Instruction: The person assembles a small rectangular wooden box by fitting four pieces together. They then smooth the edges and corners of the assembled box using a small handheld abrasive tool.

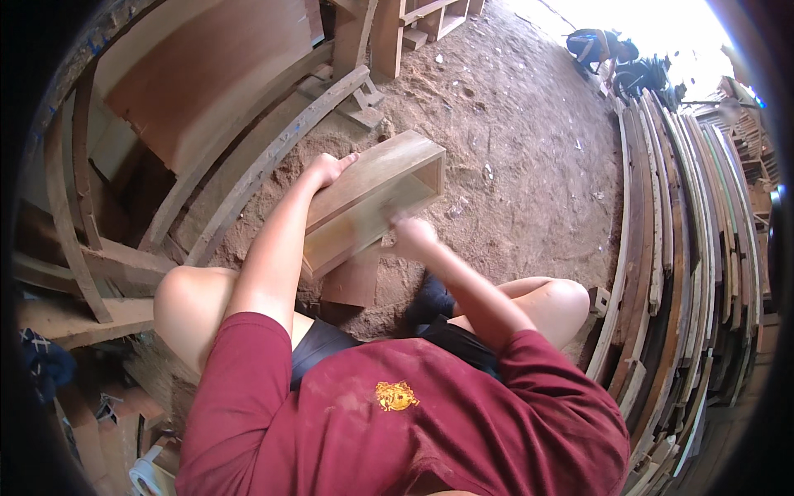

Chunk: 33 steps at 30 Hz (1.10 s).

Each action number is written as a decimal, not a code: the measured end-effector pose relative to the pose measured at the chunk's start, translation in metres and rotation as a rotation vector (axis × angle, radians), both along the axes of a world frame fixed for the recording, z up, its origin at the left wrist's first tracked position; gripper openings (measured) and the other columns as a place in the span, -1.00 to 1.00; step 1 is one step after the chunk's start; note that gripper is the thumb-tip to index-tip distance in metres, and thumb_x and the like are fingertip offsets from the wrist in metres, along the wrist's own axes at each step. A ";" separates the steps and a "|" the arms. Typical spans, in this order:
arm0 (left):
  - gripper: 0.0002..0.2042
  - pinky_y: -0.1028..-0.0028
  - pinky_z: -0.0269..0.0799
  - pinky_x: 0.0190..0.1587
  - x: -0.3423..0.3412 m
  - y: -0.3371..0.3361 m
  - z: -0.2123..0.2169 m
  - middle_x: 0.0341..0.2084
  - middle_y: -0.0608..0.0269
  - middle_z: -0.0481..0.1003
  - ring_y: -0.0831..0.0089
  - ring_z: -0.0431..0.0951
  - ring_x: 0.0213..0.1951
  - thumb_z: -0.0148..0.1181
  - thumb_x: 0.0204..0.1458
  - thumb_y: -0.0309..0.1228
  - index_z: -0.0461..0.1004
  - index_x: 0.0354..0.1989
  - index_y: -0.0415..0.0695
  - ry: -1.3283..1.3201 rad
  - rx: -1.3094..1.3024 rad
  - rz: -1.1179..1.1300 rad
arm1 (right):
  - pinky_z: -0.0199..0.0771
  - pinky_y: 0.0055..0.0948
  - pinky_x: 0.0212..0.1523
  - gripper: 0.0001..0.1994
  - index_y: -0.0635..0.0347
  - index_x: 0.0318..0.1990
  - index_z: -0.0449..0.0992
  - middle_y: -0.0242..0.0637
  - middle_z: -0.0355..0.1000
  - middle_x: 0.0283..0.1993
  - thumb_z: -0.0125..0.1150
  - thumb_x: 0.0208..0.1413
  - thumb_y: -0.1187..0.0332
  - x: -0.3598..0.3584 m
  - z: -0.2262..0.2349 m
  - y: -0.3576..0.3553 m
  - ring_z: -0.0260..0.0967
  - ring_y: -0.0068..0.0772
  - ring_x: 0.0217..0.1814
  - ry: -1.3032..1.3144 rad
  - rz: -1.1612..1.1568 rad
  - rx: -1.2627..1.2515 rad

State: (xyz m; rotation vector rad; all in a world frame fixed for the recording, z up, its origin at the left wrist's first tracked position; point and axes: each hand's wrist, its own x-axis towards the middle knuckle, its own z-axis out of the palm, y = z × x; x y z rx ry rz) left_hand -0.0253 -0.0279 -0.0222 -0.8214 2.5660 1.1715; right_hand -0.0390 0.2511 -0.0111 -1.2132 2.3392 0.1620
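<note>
One open wooden box frame point(372, 198) is held tilted on a block of wood point(351, 281) in front of the seated person's knees, above the sawdust-strewn floor point(513, 165). The left hand point(329, 169) is laid over the frame's upper outer edge, fingers curled on it, so that the piece is steadied. The right hand point(412, 236) is blurred at the frame's inner face; it appears closed on something small, perhaps sanding paper, but what it grips cannot be told. The step in hand is judged to be the rubbing down of that inner face; the next move would call for firm bracing from the left hand while strokes are carried along the grain. One frame and two hands are counted; many planks point(686, 248) are stacked on edge at the right, and larger timber frames point(248, 157) lean at the left.
</note>
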 end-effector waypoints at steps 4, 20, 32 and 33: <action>-0.12 0.20 0.46 0.08 0.005 0.004 0.007 -0.08 -0.27 0.56 -0.02 0.60 0.00 0.05 -0.01 0.42 0.59 -0.15 -0.39 -0.024 0.063 0.030 | 0.59 -0.11 -0.12 -0.23 0.14 0.41 0.14 -0.06 0.16 0.44 0.14 0.15 -0.10 0.070 -0.017 -0.004 0.55 -0.03 -0.02 -0.053 0.283 -0.396; -0.16 0.23 0.49 0.00 0.002 0.009 0.002 -0.26 -0.29 0.60 0.02 0.65 -0.10 0.02 0.04 0.37 0.62 -0.27 -0.40 0.042 -0.038 0.010 | 0.53 -0.10 0.05 0.23 0.23 0.47 -0.04 -0.02 -0.04 0.53 0.44 -0.28 -0.30 0.066 -0.007 -0.016 0.45 0.15 0.14 -0.080 0.237 -0.224; -0.09 0.23 0.47 0.06 0.006 0.003 0.001 -0.14 -0.29 0.57 -0.02 0.62 -0.04 0.04 -0.06 0.46 0.61 -0.20 -0.39 0.008 0.041 0.024 | -0.51 0.29 0.51 0.25 0.12 0.41 0.17 -0.25 0.13 0.47 0.50 -0.52 -0.32 0.086 -0.010 -0.053 -0.22 0.10 0.59 0.211 0.468 -0.218; -0.12 0.24 0.47 0.04 0.004 0.005 0.002 -0.16 -0.25 0.58 0.03 0.62 -0.07 0.03 -0.02 0.43 0.62 -0.19 -0.37 0.000 0.017 0.009 | -0.53 0.29 0.51 0.26 0.14 0.42 0.16 -0.26 0.12 0.47 0.51 -0.52 -0.32 0.093 -0.015 -0.059 -0.24 0.09 0.60 0.140 0.474 -0.239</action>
